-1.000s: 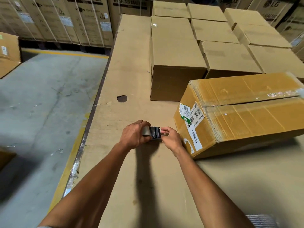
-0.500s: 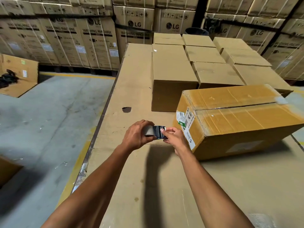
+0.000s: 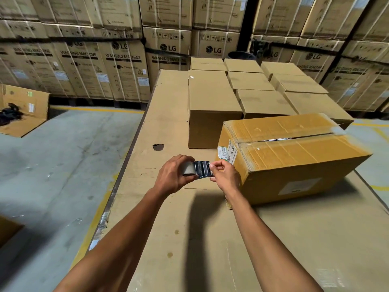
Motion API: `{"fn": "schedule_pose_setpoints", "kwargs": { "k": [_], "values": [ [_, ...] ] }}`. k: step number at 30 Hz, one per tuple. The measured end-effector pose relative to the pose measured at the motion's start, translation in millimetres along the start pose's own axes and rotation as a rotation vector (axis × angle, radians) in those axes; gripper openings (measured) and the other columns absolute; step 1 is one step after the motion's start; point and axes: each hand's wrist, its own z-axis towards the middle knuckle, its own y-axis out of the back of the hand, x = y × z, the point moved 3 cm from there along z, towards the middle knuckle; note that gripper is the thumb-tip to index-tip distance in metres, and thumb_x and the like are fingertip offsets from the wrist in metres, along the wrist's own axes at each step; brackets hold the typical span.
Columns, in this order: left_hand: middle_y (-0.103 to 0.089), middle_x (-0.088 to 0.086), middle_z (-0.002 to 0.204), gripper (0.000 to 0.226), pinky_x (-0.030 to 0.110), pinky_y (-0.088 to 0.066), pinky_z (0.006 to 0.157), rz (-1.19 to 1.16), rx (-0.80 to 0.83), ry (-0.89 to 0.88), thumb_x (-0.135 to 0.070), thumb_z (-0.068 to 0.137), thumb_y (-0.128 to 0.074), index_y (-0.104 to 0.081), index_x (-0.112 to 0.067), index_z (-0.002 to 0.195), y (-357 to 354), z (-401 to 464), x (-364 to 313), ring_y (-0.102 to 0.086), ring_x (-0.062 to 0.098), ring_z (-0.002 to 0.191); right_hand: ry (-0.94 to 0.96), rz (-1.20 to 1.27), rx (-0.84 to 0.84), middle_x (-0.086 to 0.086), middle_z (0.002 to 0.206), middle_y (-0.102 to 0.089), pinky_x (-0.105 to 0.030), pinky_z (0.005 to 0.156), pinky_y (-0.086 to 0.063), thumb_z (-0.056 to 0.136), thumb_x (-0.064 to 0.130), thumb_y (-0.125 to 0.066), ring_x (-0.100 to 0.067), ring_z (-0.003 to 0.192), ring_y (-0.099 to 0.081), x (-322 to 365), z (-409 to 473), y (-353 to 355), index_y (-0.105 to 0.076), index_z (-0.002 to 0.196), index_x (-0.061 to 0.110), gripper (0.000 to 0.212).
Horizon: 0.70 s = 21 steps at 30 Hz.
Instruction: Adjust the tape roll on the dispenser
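My left hand (image 3: 173,175) grips a roll of packing tape (image 3: 196,169) held just above the cardboard-covered table (image 3: 168,239). My right hand (image 3: 224,174) pinches the roll's right end with thumb and fingertips, where the loose tape end seems to be. Both hands hover close to the near left corner of a large tape-covered cardboard box (image 3: 294,157), which lies on the table with white labels (image 3: 228,153) on its left face.
Several plain cardboard boxes (image 3: 212,106) stand in rows on the table behind the taped box. A small dark hole (image 3: 158,147) marks the tabletop. Stacked washing machine cartons (image 3: 117,66) line the back wall. An open box (image 3: 23,110) lies on the concrete floor at left.
The camera view has tilted upward, showing more of the stacked cartons. My hands stay together on the tape roll, which has lifted slightly off the table beside the taped box.
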Motion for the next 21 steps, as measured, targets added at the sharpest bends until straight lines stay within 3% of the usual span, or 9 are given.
{"fn": "schedule_pose_setpoints", "kwargs": {
  "k": [4, 6, 8, 12, 15, 18, 21],
  "values": [
    [-0.073, -0.005, 0.121, 0.060, 0.041, -0.061, 0.081, 0.027, -0.002, -0.002, -0.051, 0.083, -0.092, -0.067, -0.029, 0.133, -1.4, -2.3, -3.3, -0.064, 0.019, 0.101, 0.051, -0.173, -0.018, 0.014, 0.090, -0.077, -0.037, 0.076, -0.066, 0.085, 0.048, -0.084, -0.011, 0.082, -0.076, 6.5, -1.8, 0.0, -0.077, 0.096, 0.028, 0.024],
    [-0.073, -0.005, 0.121, 0.060, 0.041, -0.061, 0.081, 0.027, -0.006, 0.001, -0.050, 0.083, -0.092, -0.067, -0.029, 0.133, -2.0, -3.8, -4.3, -0.064, 0.019, 0.101, 0.084, -0.270, -0.012, 0.015, 0.091, -0.075, -0.025, 0.076, -0.055, 0.086, 0.044, -0.085, -0.010, 0.086, -0.072, 13.3, -4.8, 3.0, -0.077, 0.100, 0.027, 0.023],
    [-0.072, -0.005, 0.122, 0.060, 0.041, -0.061, 0.081, 0.030, -0.007, 0.007, -0.051, 0.083, -0.092, -0.066, -0.030, 0.133, -2.1, -4.4, -4.7, -0.064, 0.019, 0.102, 0.100, -0.336, -0.009, 0.012, 0.093, -0.072, -0.022, 0.072, -0.042, 0.089, 0.040, -0.083, -0.011, 0.089, -0.067, 18.0, -7.8, 6.0, -0.078, 0.105, 0.025, 0.023],
    [-0.072, -0.006, 0.123, 0.061, 0.041, -0.062, 0.081, 0.034, -0.010, 0.012, -0.050, 0.083, -0.091, -0.065, -0.031, 0.134, -1.7, -5.5, -4.4, -0.063, 0.019, 0.103, 0.104, -0.344, -0.025, 0.010, 0.102, -0.078, -0.030, 0.084, -0.049, 0.090, 0.040, -0.082, -0.022, 0.095, -0.074, 17.3, -8.5, 2.8, -0.078, 0.102, 0.028, 0.018],
    [-0.071, -0.006, 0.122, 0.059, 0.041, -0.060, 0.080, 0.023, -0.020, -0.010, -0.051, 0.084, -0.089, -0.066, -0.029, 0.134, -0.8, -6.1, -3.2, -0.062, 0.018, 0.102, 0.138, -0.349, -0.044, 0.006, 0.104, -0.080, -0.026, 0.080, -0.042, 0.093, 0.034, -0.081, -0.023, 0.098, -0.074, 18.8, -10.2, 4.2, -0.081, 0.103, 0.024, 0.014],
    [-0.071, -0.006, 0.122, 0.058, 0.042, -0.060, 0.080, 0.021, -0.028, -0.009, -0.053, 0.085, -0.088, -0.065, -0.030, 0.134, -0.7, -5.9, -2.5, -0.062, 0.018, 0.102, 0.177, -0.352, -0.078, 0.000, 0.110, -0.080, -0.028, 0.084, -0.046, 0.095, 0.028, -0.079, -0.025, 0.110, -0.069, 23.5, -13.7, 7.2, -0.083, 0.103, 0.020, 0.012],
    [-0.071, -0.006, 0.122, 0.058, 0.043, -0.061, 0.081, 0.013, -0.036, -0.015, -0.054, 0.085, -0.086, -0.065, -0.030, 0.133, -0.8, -4.3, -2.2, -0.062, 0.019, 0.103, 0.174, -0.349, -0.051, 0.000, 0.113, -0.079, -0.024, 0.081, -0.038, 0.095, 0.036, -0.077, -0.020, 0.105, -0.064, 25.7, -14.7, 5.4, -0.083, 0.109, 0.018, 0.023]
  ]
}}
